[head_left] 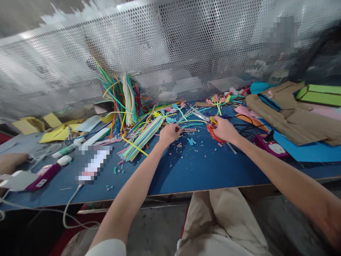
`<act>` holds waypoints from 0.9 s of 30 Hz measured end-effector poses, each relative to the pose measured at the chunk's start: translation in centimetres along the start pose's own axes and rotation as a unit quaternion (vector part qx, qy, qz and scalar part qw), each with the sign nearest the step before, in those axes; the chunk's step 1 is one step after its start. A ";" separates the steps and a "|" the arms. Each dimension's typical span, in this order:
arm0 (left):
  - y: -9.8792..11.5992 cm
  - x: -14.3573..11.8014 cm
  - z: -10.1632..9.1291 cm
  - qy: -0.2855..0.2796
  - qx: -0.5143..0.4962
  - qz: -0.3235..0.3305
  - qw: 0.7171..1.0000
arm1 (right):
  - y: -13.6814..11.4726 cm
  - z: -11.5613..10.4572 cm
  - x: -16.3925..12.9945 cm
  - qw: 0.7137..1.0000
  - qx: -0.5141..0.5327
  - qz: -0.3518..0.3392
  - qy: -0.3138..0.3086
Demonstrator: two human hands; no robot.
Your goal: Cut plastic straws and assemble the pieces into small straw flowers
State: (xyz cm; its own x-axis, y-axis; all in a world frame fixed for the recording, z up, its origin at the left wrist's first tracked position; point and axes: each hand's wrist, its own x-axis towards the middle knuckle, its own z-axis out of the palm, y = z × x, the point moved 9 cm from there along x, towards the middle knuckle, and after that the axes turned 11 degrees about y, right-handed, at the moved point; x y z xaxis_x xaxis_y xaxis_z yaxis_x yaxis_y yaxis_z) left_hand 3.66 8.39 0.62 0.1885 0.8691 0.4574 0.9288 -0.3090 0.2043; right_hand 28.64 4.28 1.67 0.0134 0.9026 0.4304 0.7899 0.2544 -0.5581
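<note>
My left hand (169, 133) rests on the blue table (186, 170) with its fingers curled, pinching at something too small to make out, beside a bundle of pastel pipe cleaners (144, 137). My right hand (225, 129) is closed around the red-orange handles of a pair of scissors (213, 133). Small cut scraps (190, 141) lie scattered between the two hands. A second, silver pair of scissors (199, 114) lies just beyond them, near several small pipe-cleaner flowers (217, 99).
A heap of bright pipe cleaners (122, 99) leans on the perforated metal screen (170, 53) at the back. Cardboard and coloured paper sheets (293, 113) fill the right side. A purple device (270, 145), white cables (69, 206) and yellow paper (55, 131) lie around.
</note>
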 end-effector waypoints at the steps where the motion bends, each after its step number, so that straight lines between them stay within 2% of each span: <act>1: 0.1 0.0 -0.3 0.011 0.002 0.005 1.000 | 0.1 0.0 0.0 1.000 0.001 0.001 -0.001; 4: 1.0 -0.1 -1.7 0.048 -0.002 0.023 0.999 | 0.3 0.1 0.1 1.000 -0.004 0.004 0.000; 7: 2.1 -0.3 -2.9 0.050 -0.044 0.019 0.998 | 0.3 0.2 0.2 1.000 -0.002 0.003 0.002; 9: 2.9 -0.4 -4.0 0.071 -0.073 0.021 0.995 | 0.0 0.1 0.1 1.000 0.006 0.000 0.008; 12: 4.6 -0.7 -4.8 0.087 -0.139 0.061 0.985 | -0.5 -0.3 0.0 1.000 0.023 -0.007 0.019; 16: 6.6 -1.3 -4.3 0.062 -0.217 0.111 0.968 | -1.7 -0.4 -0.4 0.992 0.124 -0.006 0.029; 20: 7.8 -2.0 -3.6 0.047 -0.256 0.132 0.956 | -2.6 0.8 -1.1 0.957 0.287 0.047 -0.006; 23: 8.2 -2.4 -3.4 0.044 -0.265 0.138 0.953 | -2.5 1.0 -1.2 0.945 0.320 0.073 0.010; 27: 8.8 -2.9 -3.1 0.039 -0.233 0.168 0.957 | -2.6 0.5 -1.1 0.939 0.338 0.056 0.041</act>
State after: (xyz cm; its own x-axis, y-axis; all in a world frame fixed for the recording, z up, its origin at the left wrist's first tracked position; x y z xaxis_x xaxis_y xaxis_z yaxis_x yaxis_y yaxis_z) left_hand 10.31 1.97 3.82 0.4109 0.6646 0.6241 0.5741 -0.7204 0.3892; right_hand 26.30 2.77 2.25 0.1418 0.9142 0.3797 0.2118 0.3467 -0.9137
